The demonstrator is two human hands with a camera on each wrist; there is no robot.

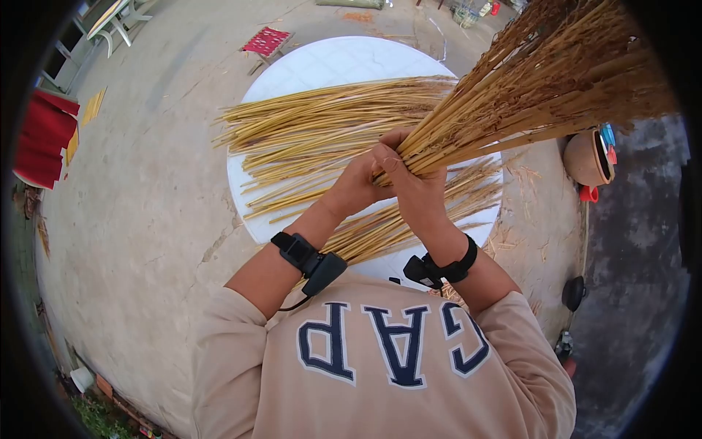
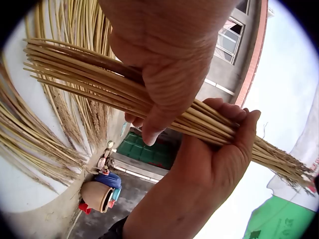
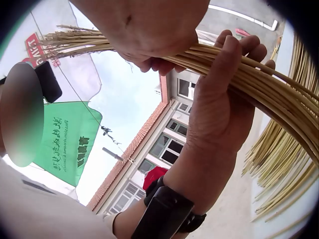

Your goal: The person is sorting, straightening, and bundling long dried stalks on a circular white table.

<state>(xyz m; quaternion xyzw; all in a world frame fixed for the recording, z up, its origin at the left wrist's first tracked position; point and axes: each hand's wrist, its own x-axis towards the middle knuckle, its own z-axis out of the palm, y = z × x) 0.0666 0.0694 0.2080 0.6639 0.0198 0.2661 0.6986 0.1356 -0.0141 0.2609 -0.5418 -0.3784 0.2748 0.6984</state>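
Both hands grip one bundle of dried broomcorn stalks (image 1: 556, 80), raised above a round white table (image 1: 351, 55). Its brushy brown heads fan out to the upper right in the head view. My left hand (image 1: 358, 183) holds the bundle nearer its cut ends, which stick out past that hand in the left wrist view. Farther toward the heads, my right hand (image 1: 423, 194) wraps the stalks (image 2: 219, 122), thumb and fingers on opposite sides. In the right wrist view, the left hand (image 3: 219, 107) has its thumb laid across the stalks.
More stalks (image 1: 314, 113) lie in rows across the table, with another pile (image 1: 365, 238) at its near side. A red-topped stool (image 1: 266, 41) stands beyond the table. To the right are a clay pot (image 1: 583, 159) and a red cup (image 1: 589, 194); straw bits litter the ground.
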